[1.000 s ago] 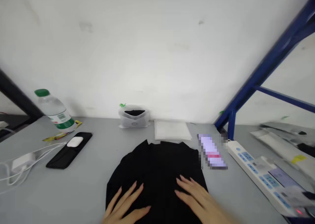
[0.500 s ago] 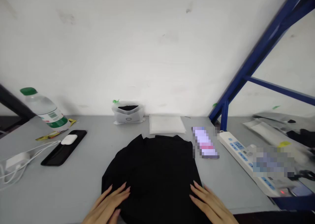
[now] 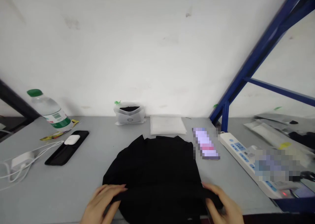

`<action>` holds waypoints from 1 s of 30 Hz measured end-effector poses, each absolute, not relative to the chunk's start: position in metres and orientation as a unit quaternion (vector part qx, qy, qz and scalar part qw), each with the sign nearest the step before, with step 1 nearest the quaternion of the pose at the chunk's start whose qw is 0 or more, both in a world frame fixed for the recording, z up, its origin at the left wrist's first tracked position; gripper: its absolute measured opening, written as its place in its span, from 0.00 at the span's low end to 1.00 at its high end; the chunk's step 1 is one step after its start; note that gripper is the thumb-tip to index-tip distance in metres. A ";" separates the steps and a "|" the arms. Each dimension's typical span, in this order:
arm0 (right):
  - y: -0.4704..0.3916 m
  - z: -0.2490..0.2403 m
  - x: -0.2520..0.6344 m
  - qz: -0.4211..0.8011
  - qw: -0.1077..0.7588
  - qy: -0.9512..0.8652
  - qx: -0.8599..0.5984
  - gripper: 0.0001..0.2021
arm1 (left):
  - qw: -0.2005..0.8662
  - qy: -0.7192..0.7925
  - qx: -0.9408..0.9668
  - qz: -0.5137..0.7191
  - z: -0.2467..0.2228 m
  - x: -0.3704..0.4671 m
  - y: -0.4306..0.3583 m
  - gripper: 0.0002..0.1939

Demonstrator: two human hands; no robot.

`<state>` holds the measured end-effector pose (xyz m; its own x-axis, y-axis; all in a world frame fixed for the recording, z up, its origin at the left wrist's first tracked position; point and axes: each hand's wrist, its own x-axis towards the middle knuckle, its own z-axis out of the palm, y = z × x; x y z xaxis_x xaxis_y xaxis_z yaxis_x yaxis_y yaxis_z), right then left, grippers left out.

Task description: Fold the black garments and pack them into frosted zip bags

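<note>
A piece of black cloth (image 3: 157,165), perhaps a garment, lies spread on the grey table at the near middle. My left hand (image 3: 104,201) grips its left side, thumb below and fingers on top. On the right side my right hand (image 3: 222,202) pinches a raised edge of the same cloth between thumb and fingers. A fold runs across the cloth between both hands. The exact kind of garment cannot be told, and its near part runs out of view.
Behind the cloth stand a white pouch with black content (image 3: 130,115) and flat white packets (image 3: 167,124). To the left are a bottle (image 3: 55,114), a black phone (image 3: 67,151) and a charger (image 3: 23,160). A lit phone (image 3: 205,143) and power strip (image 3: 242,156) lie right, beside a blue frame (image 3: 225,115).
Both hands lay flat with fingers spread on the cloth; now they are closed on its sides. The near part of the cloth is lifted between them. The view has shifted slightly.
</note>
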<state>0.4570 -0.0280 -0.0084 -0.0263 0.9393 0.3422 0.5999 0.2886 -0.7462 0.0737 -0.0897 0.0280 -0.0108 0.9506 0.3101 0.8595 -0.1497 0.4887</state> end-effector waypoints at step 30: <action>0.137 0.065 0.414 0.142 0.136 -0.810 -0.552 0.09 | 0.098 0.630 0.753 0.163 0.085 0.128 0.093 0.12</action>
